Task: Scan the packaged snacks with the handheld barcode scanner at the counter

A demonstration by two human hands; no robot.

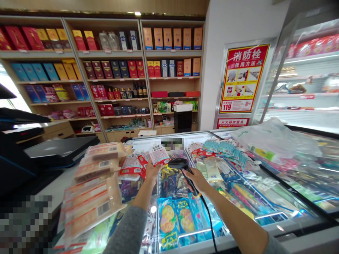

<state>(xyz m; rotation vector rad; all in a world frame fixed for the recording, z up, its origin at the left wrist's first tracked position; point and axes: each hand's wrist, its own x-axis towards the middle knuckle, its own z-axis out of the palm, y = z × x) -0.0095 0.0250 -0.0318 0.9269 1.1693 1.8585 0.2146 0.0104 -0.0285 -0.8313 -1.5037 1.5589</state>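
My left hand [153,171] grips a small red and white printed packet [158,154] by its lower left edge, its printed side facing me. Wrapped round the handle of a black corded barcode scanner [178,163] is my right hand [195,180]. The scanner's head points left at the packet, a small gap apart. Its cable [210,218] hangs down toward the front. More red and white packets [131,165] lie just left of my left hand. Teal packets [221,147] are spread to the right of the scanner. All this is above a glass-topped freezer [194,237].
Flat clear packs with barcodes [91,203] are stacked at the left on the glass. Beyond them stands a black counter device [62,151]. A white plastic bag [275,141] lies at the right. Inside the freezer are blue ice-cream packs [169,215]. Shelves [111,53] of boxes line the back.
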